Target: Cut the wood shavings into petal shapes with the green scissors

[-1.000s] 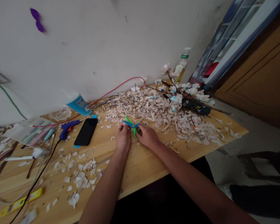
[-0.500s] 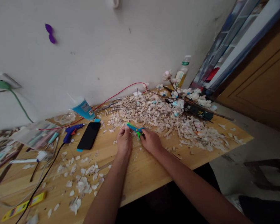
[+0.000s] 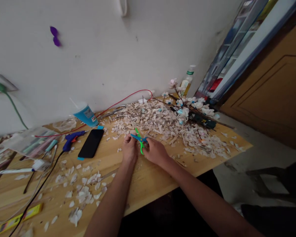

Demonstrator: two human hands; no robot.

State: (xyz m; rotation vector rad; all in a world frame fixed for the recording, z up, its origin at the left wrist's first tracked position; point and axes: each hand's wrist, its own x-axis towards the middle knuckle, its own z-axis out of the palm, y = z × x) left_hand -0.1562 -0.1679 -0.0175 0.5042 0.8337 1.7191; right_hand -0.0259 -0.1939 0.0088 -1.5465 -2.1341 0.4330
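Note:
My right hand [image 3: 156,150] grips a pair of scissors [image 3: 139,138] with one blue and one green half, the blades spread apart. Close by on the left, my left hand [image 3: 129,146] is closed in a pinch near the blade tips. Whatever it pinches is too small or too hidden to make out. Just beyond both hands spreads a heap of pale, papery scraps [image 3: 148,118]. Loose whitish petals [image 3: 85,195] lie scattered to the left of my left forearm.
Left of my hands are a black phone [image 3: 91,143], a blue glue gun [image 3: 71,139], a blue cup [image 3: 87,115] and a yellow box-like item [image 3: 17,219]. Behind the heap stand a bottle [image 3: 186,82] and a branch with white flowers [image 3: 185,102]. Cables cross the table's left side.
The scissors have gone from nearly closed blades to spread ones, still in my right hand. My left hand stays pinched beside them. The whole view has shifted slightly.

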